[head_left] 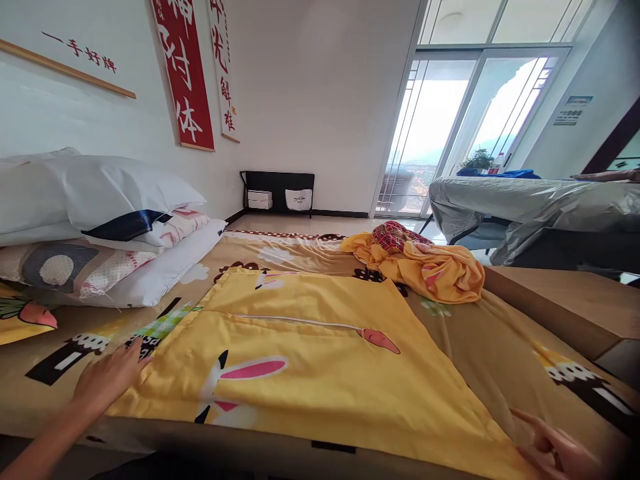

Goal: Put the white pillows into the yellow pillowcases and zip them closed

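A yellow pillowcase (pixel 320 373) with rabbit and carrot prints lies flat, a pale zipper (pixel 300 321) running across its upper part. My left hand (pixel 110 373) rests at its left edge, fingers stretched out over the patterned bedspread (pixel 480 347). At the near right corner is my right hand (pixel 560 443), its index finger extended and apart from the thumb, which touches the fabric's edge. The other fingers of that hand are partly curled and blurred. Neither hand appears to grip anything.
Stacked pillows (pixel 125 193) stand on the left. A crumpled orange cloth (pixel 435 270) with red plaid fabric (pixel 395 235) lies at the back right. Beyond the bed's right side are a cardboard box (pixel 565 300) and a plastic-covered table (pixel 530 200).
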Motion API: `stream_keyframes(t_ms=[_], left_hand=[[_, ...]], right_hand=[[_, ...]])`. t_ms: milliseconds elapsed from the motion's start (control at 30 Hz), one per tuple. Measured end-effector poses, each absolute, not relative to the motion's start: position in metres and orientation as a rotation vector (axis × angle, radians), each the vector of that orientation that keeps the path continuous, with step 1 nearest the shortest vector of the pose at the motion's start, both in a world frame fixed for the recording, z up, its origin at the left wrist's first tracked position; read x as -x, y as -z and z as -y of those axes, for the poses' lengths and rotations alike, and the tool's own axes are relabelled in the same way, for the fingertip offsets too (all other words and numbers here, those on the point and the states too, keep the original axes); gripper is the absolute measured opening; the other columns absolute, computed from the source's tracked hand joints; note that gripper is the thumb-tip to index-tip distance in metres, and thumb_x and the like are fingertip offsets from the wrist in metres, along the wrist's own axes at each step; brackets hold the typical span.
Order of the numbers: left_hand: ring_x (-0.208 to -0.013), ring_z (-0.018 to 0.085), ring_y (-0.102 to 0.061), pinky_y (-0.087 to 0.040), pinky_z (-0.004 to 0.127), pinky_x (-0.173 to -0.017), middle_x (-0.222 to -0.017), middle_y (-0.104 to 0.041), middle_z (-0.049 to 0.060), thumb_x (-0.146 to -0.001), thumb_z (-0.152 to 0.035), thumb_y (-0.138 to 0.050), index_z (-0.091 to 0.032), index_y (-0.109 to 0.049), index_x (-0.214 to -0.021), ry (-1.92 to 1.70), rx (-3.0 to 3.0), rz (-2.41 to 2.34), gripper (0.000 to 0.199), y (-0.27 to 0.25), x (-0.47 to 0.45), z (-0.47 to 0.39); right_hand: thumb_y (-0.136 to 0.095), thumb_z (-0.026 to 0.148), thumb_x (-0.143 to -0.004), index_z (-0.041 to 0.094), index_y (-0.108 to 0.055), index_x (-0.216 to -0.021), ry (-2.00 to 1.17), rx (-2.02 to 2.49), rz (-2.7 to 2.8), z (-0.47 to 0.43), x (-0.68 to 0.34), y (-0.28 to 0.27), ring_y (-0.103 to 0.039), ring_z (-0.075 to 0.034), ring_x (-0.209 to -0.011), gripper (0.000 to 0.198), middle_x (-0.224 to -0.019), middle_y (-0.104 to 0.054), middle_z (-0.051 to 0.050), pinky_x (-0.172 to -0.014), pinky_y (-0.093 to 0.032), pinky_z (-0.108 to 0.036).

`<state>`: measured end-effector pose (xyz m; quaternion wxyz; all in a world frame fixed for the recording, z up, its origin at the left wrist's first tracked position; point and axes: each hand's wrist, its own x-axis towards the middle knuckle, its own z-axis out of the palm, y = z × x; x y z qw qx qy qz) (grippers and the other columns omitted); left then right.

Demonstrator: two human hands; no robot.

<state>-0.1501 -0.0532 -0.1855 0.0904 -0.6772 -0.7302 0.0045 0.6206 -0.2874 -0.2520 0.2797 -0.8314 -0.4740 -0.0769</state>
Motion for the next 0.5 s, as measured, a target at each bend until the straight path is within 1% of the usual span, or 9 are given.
stream_keyframes(t_ms=[67, 133, 167, 233, 300, 333, 400, 433, 500], left_hand=[[-0.098, 0.039, -0.062, -0.047, 0.049, -0.078, -0.106, -0.065, 0.02, -0.08, -0.049, -0.041, -0.011, -0.058, -0.112, 0.074, 2.085, 2.028, 0.053, 0.162, 0.119, 0.045], [-0.113, 0.035, -0.055, -0.044, 0.047, -0.09, -0.128, -0.056, 0.018, -0.084, -0.045, -0.039, -0.011, -0.049, -0.131, 0.24, 2.27, 1.903, 0.058, 0.128, 0.071, 0.031], [-0.119, 0.033, -0.052, -0.041, 0.046, -0.096, -0.134, -0.052, 0.016, -0.085, -0.044, -0.04, -0.013, -0.045, -0.135, 0.309, 2.361, 1.807, 0.059, 0.11, 0.041, 0.022], [-0.127, 0.03, -0.045, -0.031, 0.047, -0.106, -0.141, -0.047, 0.012, -0.087, -0.043, -0.042, -0.018, -0.044, -0.137, 0.379, 2.542, 1.639, 0.056, 0.08, -0.02, 0.004], [-0.129, 0.03, -0.042, -0.025, 0.052, -0.108, -0.138, -0.05, 0.011, -0.084, -0.039, -0.051, -0.021, -0.052, -0.13, 0.356, 2.583, 1.778, 0.049, 0.065, -0.078, -0.009], [-0.13, 0.03, -0.041, -0.026, 0.054, -0.108, -0.136, -0.052, 0.014, -0.085, -0.035, -0.05, -0.02, -0.054, -0.128, 0.376, 2.555, 1.82, 0.046, 0.067, -0.102, -0.013], [-0.133, 0.03, -0.038, -0.025, 0.058, -0.106, -0.137, -0.05, 0.018, -0.092, -0.026, -0.036, -0.016, -0.05, -0.133, 0.468, 2.466, 1.889, 0.045, 0.09, -0.141, -0.012], [-0.135, 0.028, -0.035, -0.025, 0.058, -0.106, -0.139, -0.048, 0.018, -0.093, -0.023, -0.032, -0.017, -0.047, -0.135, 0.623, 2.372, 1.945, 0.046, 0.11, -0.154, -0.008], [-0.139, 0.025, -0.029, -0.027, 0.054, -0.107, -0.146, -0.04, 0.015, -0.092, -0.025, -0.034, -0.019, -0.04, -0.141, 0.701, 2.505, 1.876, 0.049, 0.156, -0.167, 0.004]], right_hand=[[-0.026, 0.08, -0.066, 0.03, -0.067, -0.108, 0.207, 2.237, 1.302, 0.268, -0.599, 0.226, -0.063, -0.031, -0.072, 0.078, -0.088, -0.062, -0.024, -0.066, -0.045, -0.048], [-0.029, 0.07, -0.076, 0.022, -0.057, -0.125, 0.263, 2.175, 1.398, 0.237, -0.553, 0.191, -0.06, -0.031, -0.102, 0.074, -0.119, -0.056, -0.024, -0.083, -0.045, -0.044], [-0.03, 0.064, -0.08, 0.02, -0.052, -0.129, 0.281, 2.119, 1.463, 0.218, -0.522, 0.174, -0.055, -0.03, -0.113, 0.07, -0.129, -0.052, -0.02, -0.091, -0.043, -0.041], [-0.031, 0.053, -0.086, 0.017, -0.046, -0.134, 0.216, 1.998, 1.599, 0.176, -0.449, 0.15, -0.046, -0.026, -0.126, 0.063, -0.138, -0.048, -0.014, -0.101, -0.037, -0.039], [-0.032, 0.043, -0.088, 0.017, -0.042, -0.138, 0.054, 1.935, 1.729, 0.136, -0.371, 0.143, -0.04, -0.021, -0.132, 0.057, -0.145, -0.041, -0.009, -0.107, -0.032, -0.037], [-0.034, 0.038, -0.089, 0.018, -0.038, -0.141, -0.027, 1.965, 1.755, 0.12, -0.336, 0.147, -0.037, -0.021, -0.134, 0.057, -0.149, -0.035, -0.008, -0.109, -0.03, -0.039], [-0.037, 0.035, -0.089, 0.017, -0.029, -0.147, -0.185, 2.041, 1.74, 0.096, -0.279, 0.166, -0.026, -0.023, -0.14, 0.061, -0.155, -0.02, -0.008, -0.111, -0.025, -0.044], [-0.037, 0.033, -0.089, 0.017, -0.025, -0.148, -0.25, 2.045, 1.75, 0.09, -0.259, 0.178, -0.022, -0.023, -0.142, 0.062, -0.155, -0.017, -0.008, -0.111, -0.024, -0.045], [-0.032, 0.032, -0.092, 0.018, -0.025, -0.149, -0.332, 2.016, 1.839, 0.088, -0.239, 0.201, -0.018, -0.021, -0.143, 0.059, -0.155, -0.019, -0.007, -0.113, -0.018, -0.046]])
